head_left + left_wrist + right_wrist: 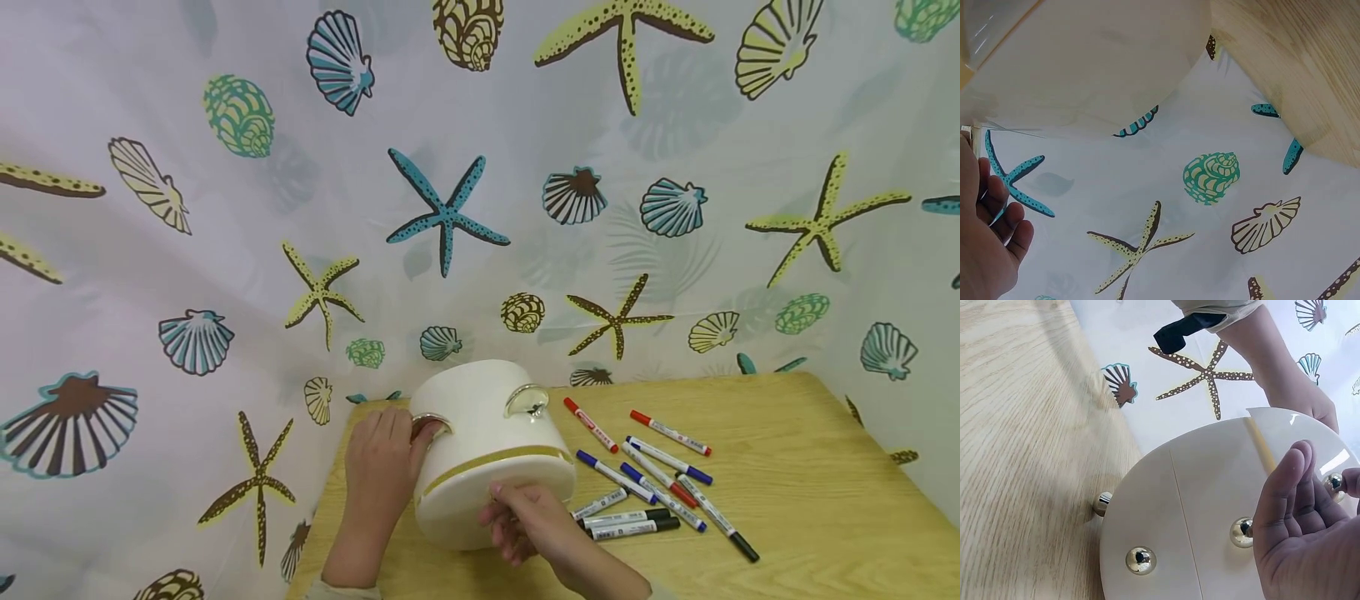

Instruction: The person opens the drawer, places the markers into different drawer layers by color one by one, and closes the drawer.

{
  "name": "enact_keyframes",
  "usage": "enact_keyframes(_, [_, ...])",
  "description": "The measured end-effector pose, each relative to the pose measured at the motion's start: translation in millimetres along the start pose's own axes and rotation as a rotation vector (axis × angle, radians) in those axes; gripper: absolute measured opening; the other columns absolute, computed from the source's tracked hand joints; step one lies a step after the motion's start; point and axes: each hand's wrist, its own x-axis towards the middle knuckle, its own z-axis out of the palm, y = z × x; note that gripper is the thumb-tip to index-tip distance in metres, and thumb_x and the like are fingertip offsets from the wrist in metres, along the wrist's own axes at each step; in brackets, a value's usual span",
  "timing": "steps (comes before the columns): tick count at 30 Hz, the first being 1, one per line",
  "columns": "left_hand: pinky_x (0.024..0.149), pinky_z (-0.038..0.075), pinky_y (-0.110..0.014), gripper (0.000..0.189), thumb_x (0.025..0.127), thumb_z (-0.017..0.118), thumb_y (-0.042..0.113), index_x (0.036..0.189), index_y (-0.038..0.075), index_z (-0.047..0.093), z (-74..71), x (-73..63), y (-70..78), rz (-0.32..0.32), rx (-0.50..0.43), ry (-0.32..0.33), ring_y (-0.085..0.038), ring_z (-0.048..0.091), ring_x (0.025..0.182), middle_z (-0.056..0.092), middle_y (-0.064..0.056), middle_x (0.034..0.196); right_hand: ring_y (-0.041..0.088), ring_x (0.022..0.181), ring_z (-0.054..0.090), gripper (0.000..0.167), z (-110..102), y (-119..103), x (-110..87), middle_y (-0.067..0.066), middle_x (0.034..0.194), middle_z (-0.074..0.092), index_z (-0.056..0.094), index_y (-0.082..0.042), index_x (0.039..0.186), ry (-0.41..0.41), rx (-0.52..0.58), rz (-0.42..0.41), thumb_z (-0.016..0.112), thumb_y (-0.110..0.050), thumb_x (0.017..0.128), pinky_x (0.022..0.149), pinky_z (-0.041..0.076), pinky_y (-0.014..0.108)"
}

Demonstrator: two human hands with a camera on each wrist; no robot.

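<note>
A white rounded box (468, 400) with a gold band stands tilted on the table, its flat pale face toward me. My left hand (386, 454) grips the curved metal handle (433, 419) on its left side; a second handle (527, 398) is bare. In the left wrist view the left fingers (1013, 231) curl beside the box's pale side (1097, 69). My right hand (528, 521) is at the front face, pinching a small shiny gold knob (1334, 482). Its other fingers curl loosely. More gold balls (1141, 560) stud the box in the right wrist view.
Several markers (633, 475) with red, blue and black caps lie scattered on the wooden table (810, 467) to the right of the box. A white cloth (480, 108) printed with starfish and shells hangs behind and around the table.
</note>
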Motion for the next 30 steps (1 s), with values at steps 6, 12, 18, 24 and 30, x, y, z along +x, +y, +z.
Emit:
enact_keyframes(6, [0.062,0.037,-0.037,0.056,0.110,0.046,0.055,0.081,0.007,0.049,1.7,-1.4,-0.5,0.001,0.000,0.005,-0.025,0.040,0.065,0.047,-0.006,0.073,0.008,0.056,0.059,0.060,1,3,-7.8,-0.003,0.070,0.067,0.070,0.013,0.107,-0.005,-0.001,0.002,0.053,-0.045,0.109,0.053,0.050,0.026])
enact_keyframes(12, [0.059,0.036,-0.036,0.056,0.110,0.046,0.054,0.079,0.007,0.047,2.2,-2.0,-0.7,0.024,0.017,0.047,-0.023,0.037,0.063,0.043,-0.006,0.071,0.009,0.056,0.059,0.060,1,7,-14.0,-0.002,0.070,0.068,0.069,0.015,0.109,-0.036,-0.008,-0.018,0.051,-0.042,0.110,0.052,0.050,0.026])
enact_keyframes(18, [0.060,0.036,-0.036,0.055,0.109,0.049,0.053,0.080,0.006,0.048,1.0,-1.6,-0.6,0.028,0.016,0.055,-0.023,0.037,0.063,0.044,-0.006,0.071,0.008,0.057,0.059,0.062,2,8,-19.9,-0.003,0.071,0.067,0.067,0.017,0.110,-0.055,-0.021,-0.011,0.050,-0.042,0.111,0.053,0.050,0.026])
enact_keyframes(24, [0.060,0.037,-0.037,0.055,0.109,0.049,0.053,0.080,0.007,0.048,0.6,-2.0,-0.7,0.030,0.012,0.067,-0.024,0.038,0.063,0.045,-0.006,0.071,0.008,0.058,0.059,0.062,3,8,-24.9,-0.004,0.071,0.067,0.069,0.016,0.110,-0.063,-0.029,0.000,0.049,-0.044,0.111,0.054,0.052,0.026])
enact_keyframes(30, [0.059,0.036,-0.036,0.055,0.109,0.050,0.053,0.080,0.006,0.048,1.1,-1.6,-1.5,0.032,0.007,0.066,-0.023,0.037,0.063,0.045,-0.006,0.071,0.008,0.060,0.060,0.060,2,9,-28.5,-0.003,0.072,0.068,0.070,0.013,0.108,-0.082,-0.030,-0.011,0.049,-0.043,0.111,0.055,0.052,0.026])
